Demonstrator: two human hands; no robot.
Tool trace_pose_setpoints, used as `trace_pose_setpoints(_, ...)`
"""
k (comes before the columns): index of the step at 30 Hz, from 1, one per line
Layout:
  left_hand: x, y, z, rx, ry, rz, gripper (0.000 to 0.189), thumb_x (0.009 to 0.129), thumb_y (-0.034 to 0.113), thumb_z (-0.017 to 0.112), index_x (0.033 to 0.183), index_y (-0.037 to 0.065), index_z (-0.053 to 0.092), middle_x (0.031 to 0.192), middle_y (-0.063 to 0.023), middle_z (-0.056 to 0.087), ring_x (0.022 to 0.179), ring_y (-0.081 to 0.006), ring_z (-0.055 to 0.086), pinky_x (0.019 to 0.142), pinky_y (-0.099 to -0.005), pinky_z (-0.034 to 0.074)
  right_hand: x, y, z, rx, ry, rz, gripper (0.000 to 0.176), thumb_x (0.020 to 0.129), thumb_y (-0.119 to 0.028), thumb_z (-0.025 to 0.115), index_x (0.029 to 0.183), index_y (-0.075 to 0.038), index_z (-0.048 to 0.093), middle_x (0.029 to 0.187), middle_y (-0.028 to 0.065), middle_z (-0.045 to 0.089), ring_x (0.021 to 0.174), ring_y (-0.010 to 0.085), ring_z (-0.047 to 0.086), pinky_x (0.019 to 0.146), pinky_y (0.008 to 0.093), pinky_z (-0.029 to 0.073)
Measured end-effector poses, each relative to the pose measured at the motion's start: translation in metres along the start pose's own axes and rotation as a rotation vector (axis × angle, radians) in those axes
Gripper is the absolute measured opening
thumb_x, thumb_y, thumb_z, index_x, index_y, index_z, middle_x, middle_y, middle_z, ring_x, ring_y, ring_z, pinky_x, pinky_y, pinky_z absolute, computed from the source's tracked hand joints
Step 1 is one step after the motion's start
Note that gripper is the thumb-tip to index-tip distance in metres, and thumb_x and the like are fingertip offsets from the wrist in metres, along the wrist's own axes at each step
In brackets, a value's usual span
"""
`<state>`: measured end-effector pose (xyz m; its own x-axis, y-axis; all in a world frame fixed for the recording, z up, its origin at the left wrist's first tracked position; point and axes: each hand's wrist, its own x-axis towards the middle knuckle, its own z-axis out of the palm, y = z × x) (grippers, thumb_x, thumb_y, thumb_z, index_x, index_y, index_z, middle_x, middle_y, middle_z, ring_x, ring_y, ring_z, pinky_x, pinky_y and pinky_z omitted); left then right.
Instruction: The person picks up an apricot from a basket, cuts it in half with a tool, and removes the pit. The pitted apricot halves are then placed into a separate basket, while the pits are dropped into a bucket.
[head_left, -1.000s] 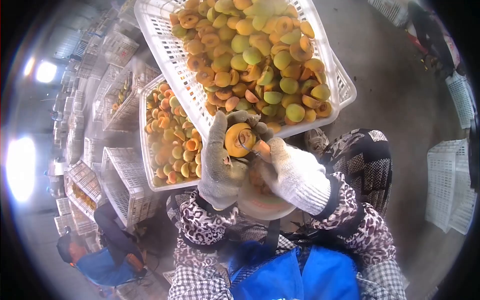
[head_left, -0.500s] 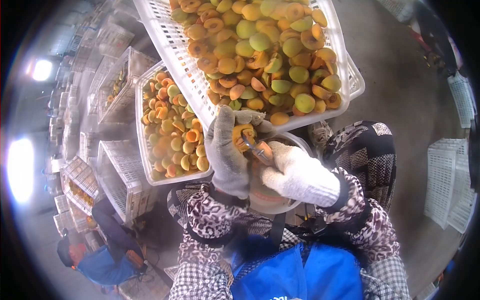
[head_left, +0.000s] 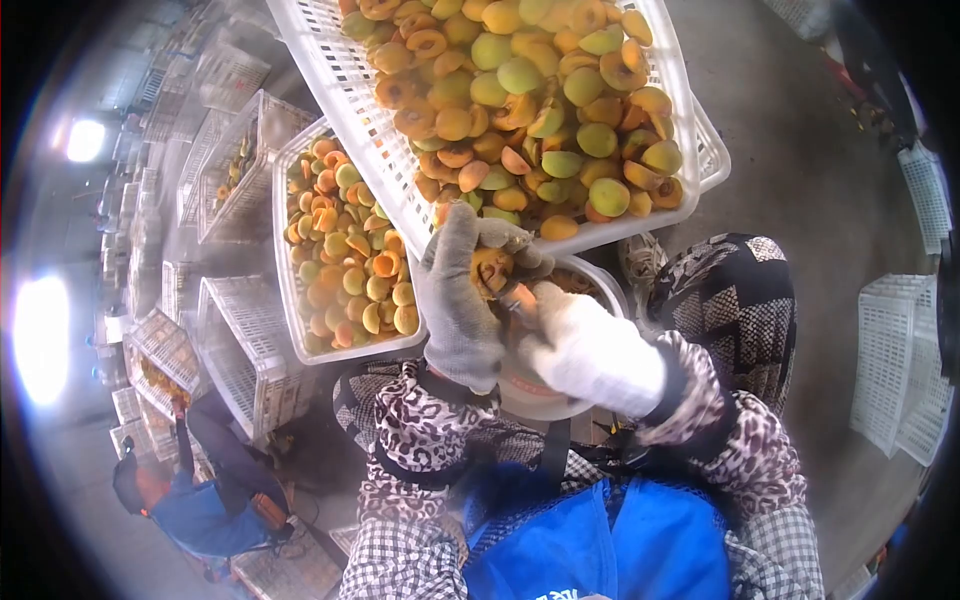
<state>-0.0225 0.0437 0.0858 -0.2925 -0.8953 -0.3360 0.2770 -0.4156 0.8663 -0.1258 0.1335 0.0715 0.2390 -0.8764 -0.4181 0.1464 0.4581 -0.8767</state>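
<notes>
In a grey glove, my left hand (head_left: 462, 305) is closed around an apricot half (head_left: 491, 270), cut face toward my right hand. My right hand (head_left: 590, 345), in a white glove, grips a small tool with an orange-brown handle (head_left: 522, 298); its tip is at the fruit's flesh, partly hidden. Under both hands is a white bucket (head_left: 545, 405) in my lap. Just beyond them stands a white crate (head_left: 612, 238) heaped with apricot halves (head_left: 520, 75).
A second white crate (head_left: 360, 354) of apricot halves stands at the left. Further left are empty-looking crates (head_left: 255, 350) and a seated person in blue (head_left: 215, 515). More crates (head_left: 890, 365) stand at the right, by my knee (head_left: 730, 290).
My right hand has shifted slightly, and the tool's tip now sits deeper in the apricot half. At the lower left, the other person has raised an arm toward a crate.
</notes>
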Motion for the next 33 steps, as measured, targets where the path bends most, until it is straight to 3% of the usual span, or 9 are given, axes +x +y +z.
trace_pose_setpoints(2, 0.002, -0.002, 0.001, -0.022, 0.029, -0.036, 0.038, 0.096, 0.037, 0.053, 0.082, 0.002, 0.058, 0.078, -0.0111, 0.060, 0.067, -0.0234, 0.062, 0.064, -0.0353, 0.055, 0.007, 0.000, 0.017, -0.528, 0.486, -0.298, 0.023, 0.089, -0.022, 0.052, 0.101, -0.003, 0.057, 0.070, 0.0071, 0.059, 0.061, 0.0147, 0.060, 0.057, 0.0279, 0.050)
trace_pose_setpoints(4, 0.003, -0.002, 0.001, -0.041, 0.058, -0.076, 0.035, 0.094, 0.034, 0.058, 0.081, 0.001, 0.058, 0.076, -0.0126, 0.061, 0.063, -0.0246, 0.063, 0.061, -0.0357, 0.056, 0.000, -0.008, 0.003, -0.591, 0.407, -0.163, 0.023, 0.089, -0.021, 0.052, 0.103, -0.004, 0.056, 0.069, 0.0070, 0.059, 0.060, 0.0148, 0.060, 0.055, 0.0274, 0.049)
trace_pose_setpoints(6, 0.002, 0.000, 0.001, -0.006, 0.052, -0.104, 0.035, 0.094, 0.033, 0.058, 0.081, 0.001, 0.059, 0.072, -0.0119, 0.061, 0.062, -0.0240, 0.063, 0.060, -0.0343, 0.055, -0.001, -0.011, -0.015, 0.137, -0.112, 0.060, 0.027, 0.090, -0.026, 0.056, 0.106, -0.005, 0.057, 0.072, 0.0072, 0.062, 0.061, 0.0173, 0.060, 0.059, 0.0302, 0.050)
trace_pose_setpoints(8, 0.005, -0.004, -0.001, 0.045, 0.050, -0.085, 0.035, 0.094, 0.033, 0.058, 0.082, 0.000, 0.060, 0.071, -0.0117, 0.061, 0.061, -0.0238, 0.063, 0.058, -0.0338, 0.054, 0.004, 0.002, 0.010, -0.559, 0.384, -0.133, 0.029, 0.090, -0.025, 0.051, 0.108, -0.003, 0.056, 0.073, 0.0047, 0.061, 0.057, 0.0169, 0.057, 0.056, 0.0308, 0.049)
trace_pose_setpoints(11, 0.007, -0.009, -0.006, 0.139, 0.053, -0.042, 0.038, 0.095, 0.035, 0.053, 0.083, -0.001, 0.061, 0.072, -0.0119, 0.061, 0.063, -0.0234, 0.063, 0.060, -0.0342, 0.054, 0.011, 0.026, 0.014, -0.404, 0.447, -0.373, 0.029, 0.089, -0.024, 0.049, 0.108, -0.003, 0.055, 0.072, 0.0052, 0.061, 0.056, 0.0183, 0.057, 0.052, 0.0295, 0.049)
trace_pose_setpoints(16, 0.008, -0.010, -0.013, 0.138, -0.053, 0.044, 0.037, 0.094, 0.035, 0.056, 0.084, 0.000, 0.061, 0.069, -0.0120, 0.061, 0.062, -0.0236, 0.064, 0.058, -0.0331, 0.054, 0.001, -0.014, -0.013, 0.447, -0.209, 0.230, 0.023, 0.086, -0.020, 0.058, 0.097, 0.000, 0.054, 0.064, 0.0004, 0.052, 0.043, 0.0093, 0.046, 0.039, 0.0216, 0.038)
trace_pose_setpoints(22, 0.006, -0.004, -0.020, -0.029, -0.067, -0.263, 0.041, 0.095, 0.040, 0.051, 0.077, 0.003, 0.058, 0.071, -0.0118, 0.059, 0.064, -0.0242, 0.060, 0.063, -0.0377, 0.053, 0.024, 0.025, -0.011, 0.187, -0.214, -0.112, 0.026, 0.087, -0.024, 0.064, 0.099, -0.003, 0.055, 0.065, 0.0023, 0.053, 0.042, 0.0092, 0.045, 0.037, 0.0211, 0.037)
trace_pose_setpoints(28, 0.002, 0.000, -0.032, -0.252, -0.089, -0.418, 0.034, 0.095, 0.037, 0.052, 0.074, 0.010, 0.052, 0.070, -0.0074, 0.055, 0.068, -0.0222, 0.059, 0.061, -0.0379, 0.053, 0.012, 0.010, 0.001, 0.471, -0.233, 0.252, 0.024, 0.085, -0.019, 0.064, 0.100, 0.000, 0.057, 0.067, -0.0001, 0.055, 0.056, 0.0049, 0.051, 0.047, 0.0213, 0.040)
trace_pose_setpoints(33, 0.014, 0.012, -0.068, -0.139, 0.172, -0.228, 0.032, 0.097, 0.033, 0.051, 0.080, 0.007, 0.057, 0.072, -0.0071, 0.059, 0.064, -0.0231, 0.060, 0.060, -0.0351, 0.052, 0.013, 0.021, -0.016, -0.437, -0.252, 0.076, 0.026, 0.083, -0.024, 0.064, 0.098, -0.003, 0.058, 0.071, 0.0047, 0.060, 0.058, 0.0130, 0.057, 0.046, 0.0244, 0.042)
